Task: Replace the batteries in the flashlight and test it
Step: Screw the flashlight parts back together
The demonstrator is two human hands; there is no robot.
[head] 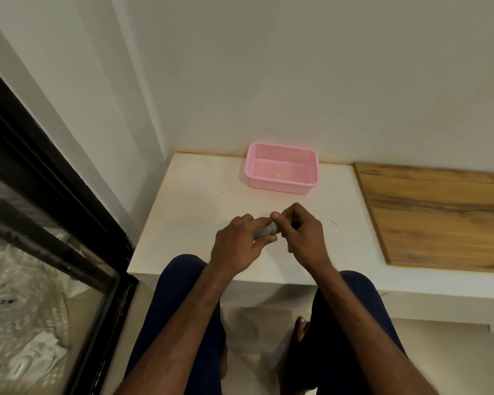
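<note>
Gripping small grey metal cylindrical flashlight (265, 231) in left hand (236, 248), pinching its end with right hand (301, 236), near pink perforated plastic basket (280, 188).

Navy trousers (180, 303), bare forearms (183, 323)
Dark cloth covers both thighs; the forearms run uncovered to the frame's edge; one bare foot (300, 327) shows.
</note>
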